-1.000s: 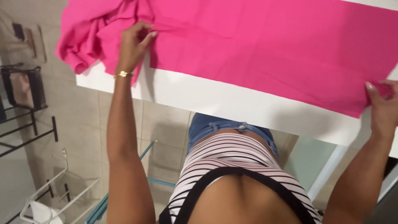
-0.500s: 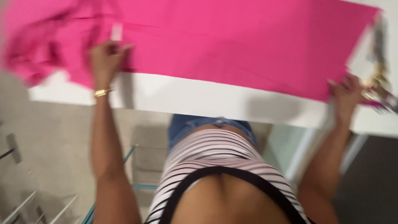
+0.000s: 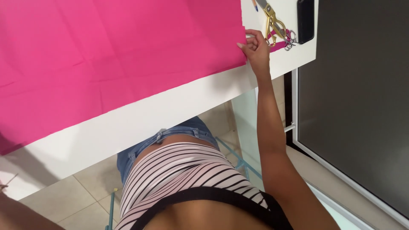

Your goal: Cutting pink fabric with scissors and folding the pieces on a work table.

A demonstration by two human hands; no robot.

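The person wears a sleeveless top with thin black and pale pink horizontal stripes, fitted close to the body. Across its lower part, nearest the camera, runs a curved black band (a strap or hem; which one cannot be told). Above the top, at the waist, sit blue denim shorts with a visible waistband and belt loops. The right arm is bare from shoulder to wrist, and the right hand wears no ring or bracelet.
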